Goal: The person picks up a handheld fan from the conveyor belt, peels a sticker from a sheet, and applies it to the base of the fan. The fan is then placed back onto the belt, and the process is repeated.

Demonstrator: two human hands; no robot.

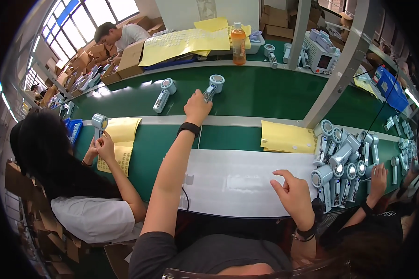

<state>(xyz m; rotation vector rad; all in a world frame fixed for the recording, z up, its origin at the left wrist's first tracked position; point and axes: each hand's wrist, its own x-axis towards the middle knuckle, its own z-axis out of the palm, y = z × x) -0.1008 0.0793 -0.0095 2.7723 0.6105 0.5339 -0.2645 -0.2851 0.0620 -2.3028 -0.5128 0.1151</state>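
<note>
Your left grip (198,109) pinches a pale-blue, round-headed plastic device (215,83) by its handle, head beyond; your right grip (293,193) is spread.

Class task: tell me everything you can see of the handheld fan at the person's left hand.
The handheld fan looks like glossy, pale blue-grey plastic. It has a short, drum-shaped round head with a paler round face and a slim handle with a shiny, silvery front. It is over the green work surface, head pointing away from the person, handle slanting back toward the lower left. The left hand covers the handle's near end; how firmly it grips cannot be told.
</note>
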